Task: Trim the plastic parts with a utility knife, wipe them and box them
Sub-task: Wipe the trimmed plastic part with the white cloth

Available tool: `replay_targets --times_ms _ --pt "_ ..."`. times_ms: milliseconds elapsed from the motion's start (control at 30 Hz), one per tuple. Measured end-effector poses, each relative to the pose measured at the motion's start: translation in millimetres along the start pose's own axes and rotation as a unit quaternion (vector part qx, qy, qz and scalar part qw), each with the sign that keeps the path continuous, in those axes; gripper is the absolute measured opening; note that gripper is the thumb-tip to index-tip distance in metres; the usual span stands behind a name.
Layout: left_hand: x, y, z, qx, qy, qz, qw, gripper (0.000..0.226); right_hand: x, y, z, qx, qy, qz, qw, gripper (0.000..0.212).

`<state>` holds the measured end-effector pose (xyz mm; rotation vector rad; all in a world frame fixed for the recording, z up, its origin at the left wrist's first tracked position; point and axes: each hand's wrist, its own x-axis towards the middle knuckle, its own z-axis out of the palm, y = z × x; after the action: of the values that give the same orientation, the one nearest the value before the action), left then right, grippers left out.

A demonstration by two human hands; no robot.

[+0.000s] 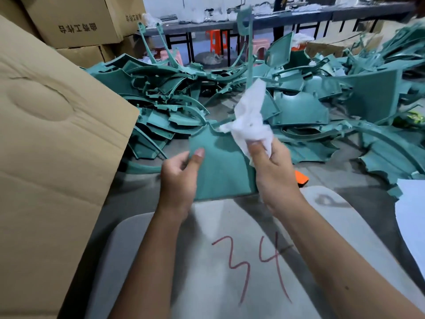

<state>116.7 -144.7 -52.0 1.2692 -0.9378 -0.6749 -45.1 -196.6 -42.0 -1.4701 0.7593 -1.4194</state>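
Observation:
A teal plastic part (220, 166) with a long thin arm rising upward is held upright in front of me. My left hand (181, 173) grips its left edge, thumb on the flat panel. My right hand (273, 169) pinches a crumpled white cloth (250, 118) against the part's right side, near the base of the thin arm. An orange object (301, 178), possibly the utility knife, peeks out on the floor behind my right wrist, mostly hidden.
A large heap of teal plastic parts (299, 104) covers the floor ahead and to the right. An open cardboard box flap (53, 134) stands at my left, more cartons (76, 21) behind it. A grey board marked "34" (241, 261) lies below my arms. A dark table (253, 24) runs along the back.

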Motion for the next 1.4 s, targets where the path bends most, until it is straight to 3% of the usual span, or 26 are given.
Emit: replay_targets --times_ms 67,167,300,433,533,600,667,767,933,1067,1167,1233,1300,1367,1400 --pt "-3 -1 2 -0.051 -0.056 -0.024 0.997 0.013 2 2 -2 -0.016 -0.047 -0.003 0.999 0.018" --pt "-4 0 5 -0.089 -0.073 -0.016 0.993 0.007 1 3 -3 -0.008 -0.018 0.006 1.000 0.022" --pt "0 2 6 -0.131 0.042 0.003 0.990 0.009 -9 -1 13 0.054 -0.017 0.105 0.993 0.033" --pt "2 5 12 -0.180 0.144 -0.018 0.973 0.015 -19 -10 26 0.262 0.051 0.178 0.947 0.036" --pt "0 7 21 -0.205 0.200 -0.059 0.956 0.022 -24 -11 26 0.148 -0.016 0.071 0.986 0.029" --pt "-3 9 27 -0.210 0.206 -0.076 0.953 0.021 -26 -10 27 0.073 -0.061 -0.008 0.995 0.024" --pt "-5 11 32 -0.234 0.218 -0.092 0.943 0.017 -31 -7 30 -0.018 -0.096 -0.022 0.995 0.022" --pt "-2 15 31 -0.281 0.246 -0.116 0.920 0.025 -45 -4 39 -0.128 -0.182 -0.004 0.975 0.020" --pt "-5 24 26 -0.319 0.259 -0.113 0.905 0.023 -43 -12 36 -0.154 -0.266 -0.024 0.951 0.016" --pt "-4 25 20 -0.285 0.250 -0.106 0.919 0.026 -43 -7 34 -0.265 -0.321 -0.062 0.907 0.011" --pt "-4 21 19 -0.220 0.230 -0.100 0.943 0.027 -40 -6 28 -0.299 -0.315 -0.091 0.896 0.026" --pt "-1 17 21 -0.174 0.231 -0.089 0.953 0.027 -41 -4 27 -0.275 -0.285 -0.086 0.914 0.020" --pt "2 13 21 -0.117 0.216 -0.062 0.967 0.021 -41 -2 26 -0.130 -0.241 0.012 0.962 0.030" --pt "2 9 21 -0.055 0.185 -0.048 0.980 0.015 -36 -3 22 0.037 -0.177 0.142 0.973 0.036" --pt "2 7 20 -0.029 0.168 -0.045 0.984 0.015 -31 -2 18 0.057 -0.135 0.169 0.975 0.037"
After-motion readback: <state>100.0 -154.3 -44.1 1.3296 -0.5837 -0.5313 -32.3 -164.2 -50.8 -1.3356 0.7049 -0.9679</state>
